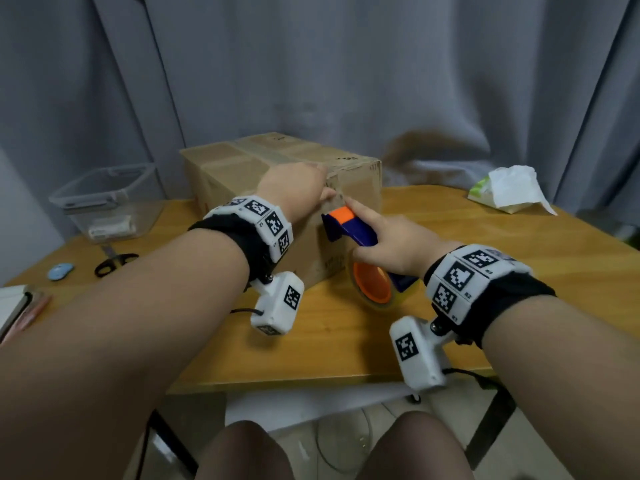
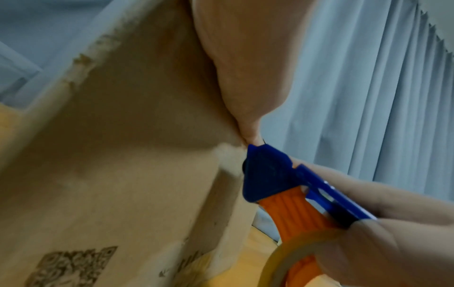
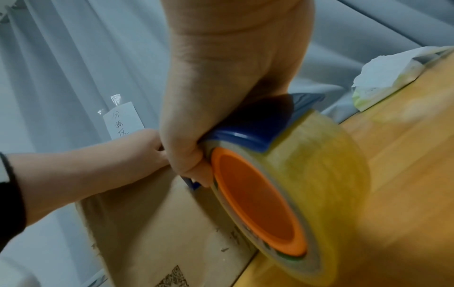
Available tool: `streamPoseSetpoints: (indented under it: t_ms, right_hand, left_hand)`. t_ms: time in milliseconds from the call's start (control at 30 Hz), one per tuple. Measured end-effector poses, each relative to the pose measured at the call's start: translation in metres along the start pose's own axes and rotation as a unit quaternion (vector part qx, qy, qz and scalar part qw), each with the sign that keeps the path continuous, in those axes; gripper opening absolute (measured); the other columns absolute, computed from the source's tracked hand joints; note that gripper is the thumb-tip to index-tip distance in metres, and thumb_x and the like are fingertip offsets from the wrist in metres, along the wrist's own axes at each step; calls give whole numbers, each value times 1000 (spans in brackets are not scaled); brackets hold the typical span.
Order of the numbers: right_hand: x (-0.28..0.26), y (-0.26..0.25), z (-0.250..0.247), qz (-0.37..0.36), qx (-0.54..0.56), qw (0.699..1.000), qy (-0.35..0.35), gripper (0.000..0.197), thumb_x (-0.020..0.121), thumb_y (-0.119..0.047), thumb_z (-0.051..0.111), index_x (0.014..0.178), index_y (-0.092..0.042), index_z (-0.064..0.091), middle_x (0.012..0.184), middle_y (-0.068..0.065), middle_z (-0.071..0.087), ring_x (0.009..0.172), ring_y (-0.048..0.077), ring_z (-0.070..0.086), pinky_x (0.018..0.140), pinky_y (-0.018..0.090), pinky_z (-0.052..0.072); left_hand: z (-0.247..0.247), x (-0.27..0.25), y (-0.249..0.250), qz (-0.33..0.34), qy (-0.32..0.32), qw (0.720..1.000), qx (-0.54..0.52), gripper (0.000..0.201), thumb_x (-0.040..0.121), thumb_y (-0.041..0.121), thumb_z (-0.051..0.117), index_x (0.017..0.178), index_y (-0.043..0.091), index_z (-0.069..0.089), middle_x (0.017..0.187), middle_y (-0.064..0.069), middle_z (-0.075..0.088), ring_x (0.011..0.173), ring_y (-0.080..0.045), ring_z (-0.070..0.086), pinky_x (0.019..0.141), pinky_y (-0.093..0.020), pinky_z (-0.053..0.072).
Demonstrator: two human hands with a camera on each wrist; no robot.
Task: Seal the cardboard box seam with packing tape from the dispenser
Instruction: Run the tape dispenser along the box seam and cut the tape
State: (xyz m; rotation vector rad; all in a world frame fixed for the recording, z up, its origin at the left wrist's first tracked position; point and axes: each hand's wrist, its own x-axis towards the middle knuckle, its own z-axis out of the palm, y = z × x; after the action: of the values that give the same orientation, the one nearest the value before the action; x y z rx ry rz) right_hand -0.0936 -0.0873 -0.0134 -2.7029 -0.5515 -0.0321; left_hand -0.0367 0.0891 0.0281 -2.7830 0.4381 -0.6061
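Note:
A closed cardboard box (image 1: 277, 168) stands on the wooden table (image 1: 502, 271), with clear tape running along its top seam. My left hand (image 1: 322, 188) lies over the box's near top edge, and its thumb (image 2: 248, 124) presses on the box's side face just above the dispenser's head. My right hand (image 1: 374, 237) grips the blue and orange tape dispenser (image 1: 346, 226), index finger stretched along its top. The dispenser's blue head (image 2: 265, 170) is against the box's side near the corner. The yellowish tape roll (image 3: 319, 174) on its orange hub hangs below my right hand, just above the table.
A clear plastic container (image 1: 107, 202) stands at the table's back left. In front of it lie black scissors (image 1: 114, 263) and a small blue object (image 1: 60, 271). A crumpled white packet (image 1: 509, 192) lies at the back right. Grey curtains hang behind the table.

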Motion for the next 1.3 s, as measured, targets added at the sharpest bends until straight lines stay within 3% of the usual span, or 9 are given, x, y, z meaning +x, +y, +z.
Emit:
streamPoseSetpoints:
  t_ms: [167, 333, 467, 633, 733, 900, 1033, 1167, 1300]
  right_hand:
    - [-32, 12, 0, 15, -12, 999, -34, 83, 86, -43, 55, 147, -48, 0, 73, -6, 52, 65, 7, 51, 55, 22, 37]
    - [-27, 6, -3, 27, -55, 997, -55, 81, 86, -45, 54, 149, -45, 2, 77, -8, 48, 67, 7, 49, 58, 26, 40]
    - [-11, -6, -16, 44, -113, 987, -105, 82, 85, -45, 54, 149, -43, 2, 90, 0, 50, 76, 17, 51, 68, 30, 41]
    - [8, -23, -11, 61, -151, 978, -126, 93, 83, -48, 57, 152, -28, -3, 104, 9, 52, 85, 25, 50, 72, 32, 42]
    - [11, -21, -3, 72, -126, 980, -136, 97, 83, -50, 58, 152, -26, -6, 122, 12, 54, 88, 25, 51, 78, 35, 46]
    - [7, -14, 1, 68, -92, 985, -129, 97, 84, -51, 57, 151, -28, -8, 99, 6, 51, 81, 23, 54, 73, 33, 46]
    - [6, -12, -3, 61, -86, 985, -136, 94, 85, -48, 57, 152, -28, -6, 101, 7, 51, 80, 23, 53, 70, 31, 45]
    - [7, -12, -9, 45, -110, 984, -134, 94, 84, -47, 57, 152, -26, -5, 117, 11, 56, 90, 24, 52, 82, 34, 48]
    - [5, -12, -8, 42, -107, 985, -131, 94, 85, -46, 57, 151, -26, -7, 105, 9, 52, 86, 24, 52, 74, 33, 45]
  left_hand:
    - [1, -1, 0, -7, 3, 1000, -19, 37, 96, 43, 43, 106, 9, 53, 112, -15, 62, 101, -35, 58, 69, -37, 39]
    - [0, -5, 4, -15, 13, 1000, -3, 39, 96, 43, 42, 113, 10, 52, 115, -12, 62, 103, -33, 59, 68, -35, 39]
    - [8, -12, 18, -30, 37, 995, 89, 58, 92, 51, 46, 124, 3, 44, 121, -14, 56, 108, -30, 56, 74, -37, 45]
    - [18, -15, 29, -42, 52, 976, 206, 86, 74, 70, 53, 120, -1, 40, 111, -13, 55, 98, -28, 54, 78, -34, 42]
    - [10, -10, 27, -28, 42, 987, 155, 68, 81, 60, 55, 117, 4, 43, 112, -12, 56, 101, -30, 56, 79, -36, 42]
    - [-16, 8, 11, -22, 15, 998, 55, 33, 98, 37, 41, 110, 9, 56, 107, -12, 65, 99, -33, 60, 67, -34, 36]
    - [-11, -2, 12, -18, 33, 995, 88, 37, 97, 42, 41, 106, 8, 53, 100, -11, 65, 91, -32, 62, 62, -33, 37]
    - [12, -15, 28, -34, 30, 985, 167, 70, 77, 64, 56, 112, 5, 41, 109, -12, 55, 96, -30, 54, 78, -37, 40]
    - [4, -7, 24, -26, 48, 993, 102, 54, 85, 56, 52, 112, 10, 45, 110, -11, 57, 101, -33, 55, 81, -40, 40]
